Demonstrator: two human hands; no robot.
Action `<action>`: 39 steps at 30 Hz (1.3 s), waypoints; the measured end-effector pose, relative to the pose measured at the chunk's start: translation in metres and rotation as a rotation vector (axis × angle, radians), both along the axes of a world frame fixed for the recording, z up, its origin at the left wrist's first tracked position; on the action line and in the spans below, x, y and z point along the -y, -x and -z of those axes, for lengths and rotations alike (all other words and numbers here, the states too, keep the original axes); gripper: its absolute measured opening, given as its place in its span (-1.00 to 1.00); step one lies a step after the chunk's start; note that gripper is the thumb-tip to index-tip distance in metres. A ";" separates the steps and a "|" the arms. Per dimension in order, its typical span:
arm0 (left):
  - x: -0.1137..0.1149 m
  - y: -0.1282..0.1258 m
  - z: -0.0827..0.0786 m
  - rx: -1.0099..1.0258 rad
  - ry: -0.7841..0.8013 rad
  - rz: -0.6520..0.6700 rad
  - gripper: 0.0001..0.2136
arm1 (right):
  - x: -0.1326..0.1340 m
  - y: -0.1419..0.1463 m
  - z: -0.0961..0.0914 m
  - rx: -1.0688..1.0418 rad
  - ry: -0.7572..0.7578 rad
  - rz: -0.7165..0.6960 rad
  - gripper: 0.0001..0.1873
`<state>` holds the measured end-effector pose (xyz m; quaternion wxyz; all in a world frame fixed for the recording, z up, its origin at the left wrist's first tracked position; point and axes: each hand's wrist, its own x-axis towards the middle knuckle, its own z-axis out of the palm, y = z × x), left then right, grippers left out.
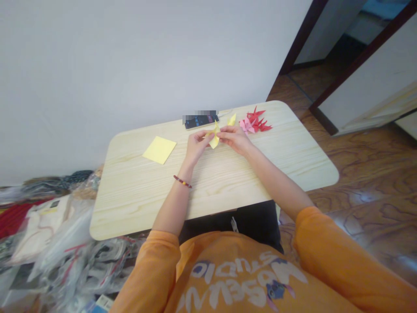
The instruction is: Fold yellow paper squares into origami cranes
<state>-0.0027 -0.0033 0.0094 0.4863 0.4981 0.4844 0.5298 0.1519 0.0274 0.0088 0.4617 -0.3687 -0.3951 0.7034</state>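
Note:
Between my two hands, over the far middle of the table, is a small folded piece of yellow paper [214,141]. My left hand [196,145] pinches its left side with thumb and fingertips. From the right, my right hand [236,138] grips the other side the same way. Just beyond my right hand lies another yellow folded paper [232,119], partly hidden by the fingers. Beside it are several red folded paper cranes [259,120] and a pink one [247,125]. A square stack of yellow paper [159,150] rests flat to the left of my left hand.
A phone [202,120] with a lit screen lies at the back of the pale wooden table [137,204], by the wall. Plastic-wrapped bundles [74,234] crowd the floor at left. To the right are wooden flooring [365,174] and a doorway.

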 end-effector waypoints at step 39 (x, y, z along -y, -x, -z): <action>0.001 -0.002 0.002 0.102 0.000 -0.098 -0.68 | 0.004 0.004 0.000 0.194 -0.073 -0.056 -0.66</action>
